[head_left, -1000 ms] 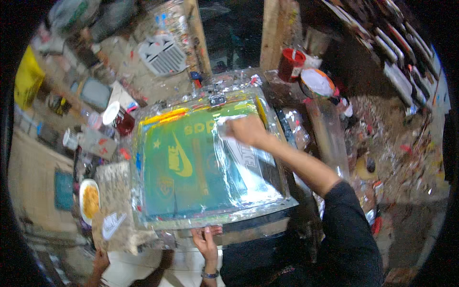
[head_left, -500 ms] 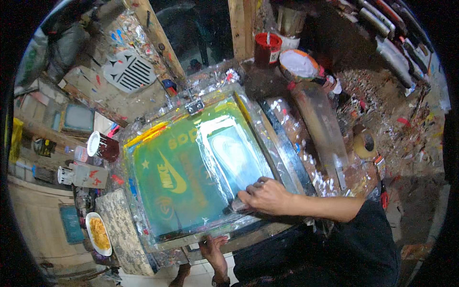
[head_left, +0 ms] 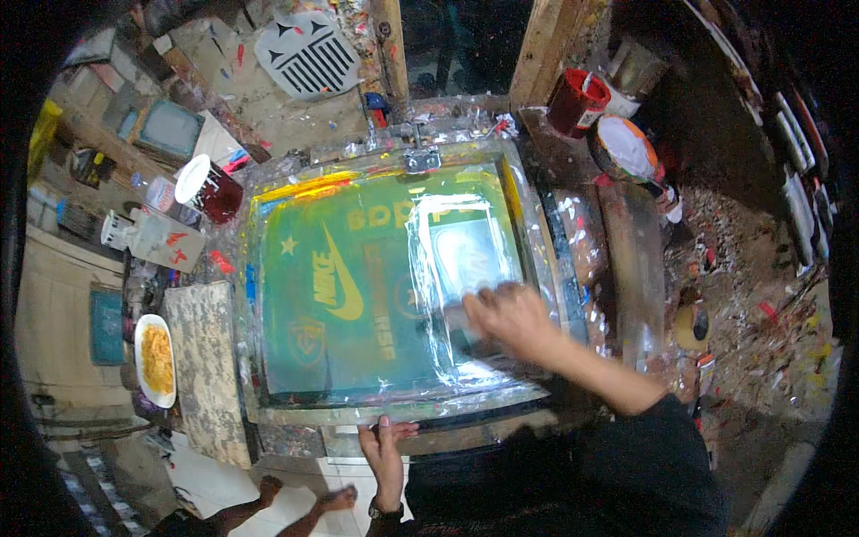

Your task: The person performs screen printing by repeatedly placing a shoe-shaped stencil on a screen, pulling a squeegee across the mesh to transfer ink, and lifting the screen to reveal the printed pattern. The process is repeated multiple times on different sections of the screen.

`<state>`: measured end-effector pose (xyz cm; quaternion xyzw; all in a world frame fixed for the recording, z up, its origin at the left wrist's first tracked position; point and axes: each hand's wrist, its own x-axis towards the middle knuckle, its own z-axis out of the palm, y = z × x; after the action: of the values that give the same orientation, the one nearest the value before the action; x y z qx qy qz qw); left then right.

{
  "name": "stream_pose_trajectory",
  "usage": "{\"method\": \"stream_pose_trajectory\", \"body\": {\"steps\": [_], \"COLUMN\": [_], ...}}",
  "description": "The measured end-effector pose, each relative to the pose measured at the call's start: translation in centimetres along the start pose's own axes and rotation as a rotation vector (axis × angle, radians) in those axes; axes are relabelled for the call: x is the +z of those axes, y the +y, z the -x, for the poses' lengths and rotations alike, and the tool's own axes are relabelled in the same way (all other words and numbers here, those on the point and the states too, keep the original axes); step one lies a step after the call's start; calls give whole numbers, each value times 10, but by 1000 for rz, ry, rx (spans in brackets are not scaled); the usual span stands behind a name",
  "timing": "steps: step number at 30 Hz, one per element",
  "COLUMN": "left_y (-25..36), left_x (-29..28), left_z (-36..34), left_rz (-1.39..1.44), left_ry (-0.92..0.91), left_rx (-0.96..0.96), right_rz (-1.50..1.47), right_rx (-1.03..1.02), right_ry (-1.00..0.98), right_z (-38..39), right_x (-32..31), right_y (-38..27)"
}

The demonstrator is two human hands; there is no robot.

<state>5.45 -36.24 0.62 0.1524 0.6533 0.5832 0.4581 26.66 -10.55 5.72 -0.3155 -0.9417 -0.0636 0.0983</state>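
Note:
A framed printing screen point(head_left: 295, 414) with green mesh lies on the workbench, marked with yellowish logos and letters. On its right half, a rectangle of wet white ink point(head_left: 452, 234) shines. My right hand point(head_left: 512, 320), blurred by motion, is closed on a small dark-edged squeegee point(head_left: 456, 319) held against the mesh at the ink's lower part. My left hand point(head_left: 386, 452) is at the frame's near edge, fingers spread and thumb up against the bar. A metal hinge clamp point(head_left: 422, 161) sits at the screen's far edge.
Left of the screen are a white-rimmed tub point(head_left: 208, 190), a mottled board point(head_left: 208, 367) and an oval dish of orange-yellow stuff point(head_left: 157, 360). A red paint can point(head_left: 577, 103) and a tub of white paint point(head_left: 625, 148) stand far right. Two bare feet point(head_left: 335, 498) show lower left.
My right hand has moved with the squeegee away from the near edge, up over the ink patch. The view has turned and shifted; my left hand stays at the near edge.

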Motion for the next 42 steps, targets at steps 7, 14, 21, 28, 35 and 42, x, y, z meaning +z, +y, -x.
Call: {"method": "stream_pose_trajectory", "body": {"steps": [7, 14, 21, 28, 35, 42], "left_y": [6, -1, -14, 2, 117, 196], "left_x": [-3, -5, -10, 4, 19, 137], "left_z": [-6, -4, -7, 0, 12, -175], "left_rz": [-13, 29, -7, 134, -13, -703], "left_ry": [-88, -31, -9, 80, -133, -245], "left_rx": [-15, -24, 4, 74, 663, 1114], "right_rz": [-198, -69, -258, -113, 71, 117], "right_rx": [-51, 91, 40, 88, 246, 175], "right_ry": [-278, -12, -99, 57, 438, 547], "right_z": [-34, -118, 29, 46, 8, -133], "right_x": [-33, 11, -32, -78, -179, -290], "right_y": [21, 78, -33, -68, -67, 27]}}
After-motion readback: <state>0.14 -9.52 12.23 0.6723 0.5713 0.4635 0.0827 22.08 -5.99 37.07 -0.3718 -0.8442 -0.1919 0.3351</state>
